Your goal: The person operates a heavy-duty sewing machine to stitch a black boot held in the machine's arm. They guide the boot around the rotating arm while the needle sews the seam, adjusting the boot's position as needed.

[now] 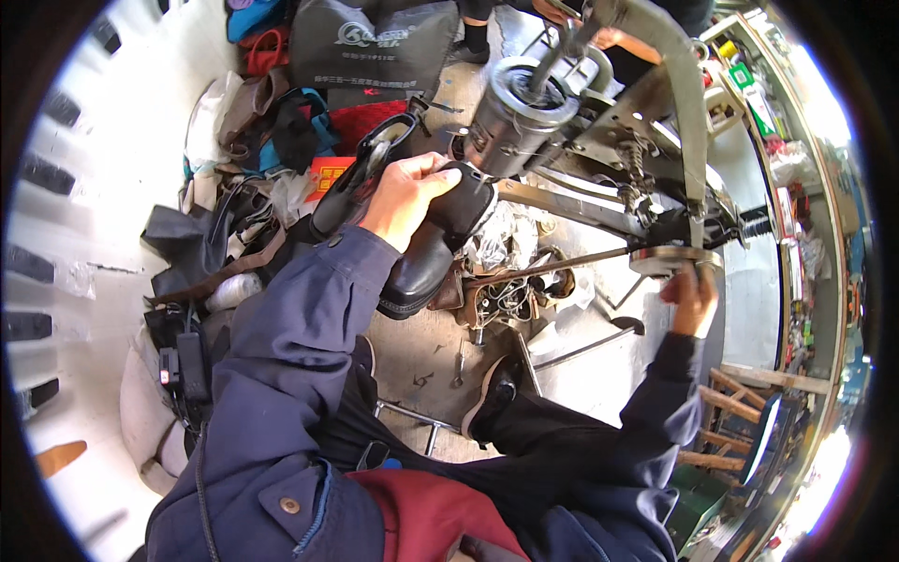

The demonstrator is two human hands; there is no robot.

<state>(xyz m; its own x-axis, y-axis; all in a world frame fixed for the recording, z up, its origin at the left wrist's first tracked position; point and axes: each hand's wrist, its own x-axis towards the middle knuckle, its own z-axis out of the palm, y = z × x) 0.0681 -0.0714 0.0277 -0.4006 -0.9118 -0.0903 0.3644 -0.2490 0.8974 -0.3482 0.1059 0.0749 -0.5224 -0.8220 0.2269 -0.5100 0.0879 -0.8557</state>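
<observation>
My left hand (407, 197) grips a black leather boot (419, 273), its fingers near the top edge, where the boot meets the lower end of the metal cylinder of a shoe-stitching machine (510, 117). The boot's rounded part hangs down below my hand. At the right, my right hand (688, 295) has its fingers curled on the rim of the machine's round hand wheel (672, 259), partly hidden by it. A metal bar (548, 267) runs from near the boot toward the wheel.
Leather scraps (178, 253), bags (361, 51) and shoe pieces are piled at the left. Another person's foot (473, 42) and hand (613, 37) show at the top. Wooden stools (735, 421) and crowded shelves (796, 225) line the right. A metal footrest (417, 412) lies by my shoes.
</observation>
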